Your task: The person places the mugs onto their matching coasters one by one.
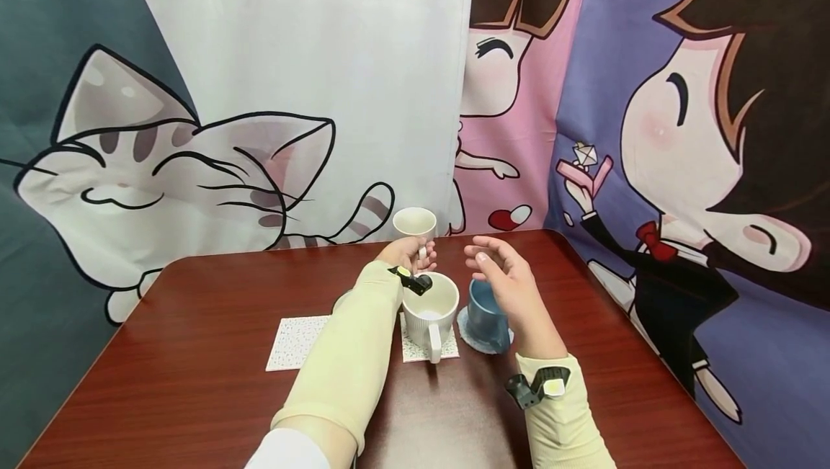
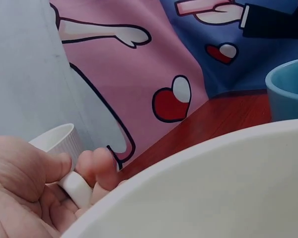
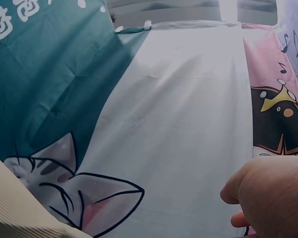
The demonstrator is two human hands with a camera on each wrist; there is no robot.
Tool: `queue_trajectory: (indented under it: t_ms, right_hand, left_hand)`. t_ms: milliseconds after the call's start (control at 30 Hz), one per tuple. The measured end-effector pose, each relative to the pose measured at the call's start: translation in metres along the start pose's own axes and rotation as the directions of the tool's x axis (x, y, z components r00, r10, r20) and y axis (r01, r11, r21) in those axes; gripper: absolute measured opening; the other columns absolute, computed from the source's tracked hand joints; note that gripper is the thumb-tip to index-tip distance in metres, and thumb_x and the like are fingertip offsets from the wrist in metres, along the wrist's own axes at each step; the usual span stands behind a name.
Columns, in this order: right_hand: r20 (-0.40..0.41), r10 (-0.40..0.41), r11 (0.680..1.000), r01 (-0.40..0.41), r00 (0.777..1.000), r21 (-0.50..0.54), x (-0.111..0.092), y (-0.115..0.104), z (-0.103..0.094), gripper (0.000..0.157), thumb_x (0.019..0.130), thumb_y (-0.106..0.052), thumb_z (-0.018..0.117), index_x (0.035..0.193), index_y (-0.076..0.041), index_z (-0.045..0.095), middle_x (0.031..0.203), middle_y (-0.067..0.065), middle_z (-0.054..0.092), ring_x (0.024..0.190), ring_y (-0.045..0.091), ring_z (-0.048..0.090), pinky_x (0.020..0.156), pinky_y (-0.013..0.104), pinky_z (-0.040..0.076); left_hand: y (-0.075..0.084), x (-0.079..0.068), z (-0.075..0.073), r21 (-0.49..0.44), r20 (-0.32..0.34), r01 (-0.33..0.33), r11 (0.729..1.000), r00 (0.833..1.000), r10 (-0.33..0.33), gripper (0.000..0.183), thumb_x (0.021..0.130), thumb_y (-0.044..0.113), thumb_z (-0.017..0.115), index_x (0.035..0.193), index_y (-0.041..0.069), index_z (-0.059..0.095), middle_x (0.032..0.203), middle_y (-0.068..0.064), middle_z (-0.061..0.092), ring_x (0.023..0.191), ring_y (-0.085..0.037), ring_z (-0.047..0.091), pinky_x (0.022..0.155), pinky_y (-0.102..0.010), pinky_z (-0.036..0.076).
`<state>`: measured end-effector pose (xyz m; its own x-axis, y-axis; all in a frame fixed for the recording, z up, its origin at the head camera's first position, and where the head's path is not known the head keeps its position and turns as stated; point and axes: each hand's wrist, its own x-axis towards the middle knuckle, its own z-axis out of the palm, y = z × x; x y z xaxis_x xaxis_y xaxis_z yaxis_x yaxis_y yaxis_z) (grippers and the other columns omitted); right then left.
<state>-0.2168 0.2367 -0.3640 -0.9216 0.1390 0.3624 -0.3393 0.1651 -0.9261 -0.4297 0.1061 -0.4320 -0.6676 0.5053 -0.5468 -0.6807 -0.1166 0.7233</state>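
Observation:
My left hand grips the handle of a white ribbed mug at the far edge of the table. Nearer to me, under my left wrist, a second white ribbed mug stands on a speckled square coaster, its handle towards me. Right beside it a blue mug is on a round blue coaster. Above and partly in front of the blue mug, my right hand is raised with loosely bent fingers and holds nothing.
Another speckled coaster lies to the left on the reddish-brown table, partly covered by my left sleeve. A dark curved edge shows behind that sleeve. Cartoon-printed cloth hangs behind the table and along its right side.

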Motion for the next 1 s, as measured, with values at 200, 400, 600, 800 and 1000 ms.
queue_trajectory:
  t_ms: [200,400,600,800,1000]
  right_hand:
    - [0.0,-0.003,1.0,0.003,1.0,0.017,0.0,0.0,-0.002,0.033,0.094,-0.019,0.051,0.123,-0.003,0.05,0.116,0.019,0.058,0.102,0.031,0.058,0.085,0.051,0.044]
    - [0.008,0.0,1.0,0.0,1.0,0.017,0.001,0.0,-0.004,0.034,0.095,-0.021,0.051,0.123,-0.002,0.05,0.115,0.019,0.059,0.103,0.03,0.058,0.086,0.051,0.044]
    - [0.02,0.029,0.998,-0.03,0.999,0.047,0.001,0.001,-0.003,0.034,0.094,-0.021,0.051,0.123,-0.003,0.05,0.114,0.019,0.06,0.105,0.036,0.056,0.087,0.053,0.042]
    - [0.031,0.01,0.998,-0.012,0.999,0.057,0.001,0.003,-0.001,0.033,0.094,-0.02,0.051,0.123,-0.002,0.049,0.113,0.019,0.06,0.103,0.037,0.057,0.086,0.05,0.044]
    - [0.04,-0.006,0.998,0.003,0.999,0.063,0.002,0.004,0.001,0.031,0.094,-0.016,0.051,0.121,0.0,0.049,0.112,0.022,0.06,0.096,0.024,0.062,0.082,0.046,0.048]
  left_hand:
    - [0.001,-0.006,0.002,-0.043,-0.026,-0.005,0.999,1.0,0.003,0.028,0.1,0.025,0.036,0.088,0.008,0.055,0.077,0.003,0.055,0.062,-0.01,0.06,0.069,-0.031,0.051]
    - [0.007,-0.008,0.004,-0.036,-0.09,-0.03,0.999,0.996,0.026,0.023,0.099,0.015,0.038,0.083,0.006,0.052,0.063,-0.001,0.056,0.056,-0.01,0.058,0.061,-0.025,0.05]
    - [0.019,-0.023,0.008,-0.005,-0.119,-0.035,0.999,0.992,0.034,0.02,0.089,0.001,0.04,0.071,0.006,0.046,0.056,-0.002,0.05,0.046,-0.01,0.05,0.05,-0.02,0.047]
    - [0.04,-0.053,0.01,-0.061,-0.057,-0.066,0.996,0.996,0.062,0.017,0.094,0.011,0.047,0.078,0.006,0.052,0.062,-0.004,0.055,0.053,-0.012,0.056,0.053,-0.024,0.049]
    - [0.056,-0.084,0.009,-0.138,-0.015,-0.116,0.984,0.993,0.115,0.018,0.096,0.016,0.048,0.083,0.004,0.054,0.064,-0.006,0.058,0.053,-0.013,0.057,0.049,-0.025,0.049]
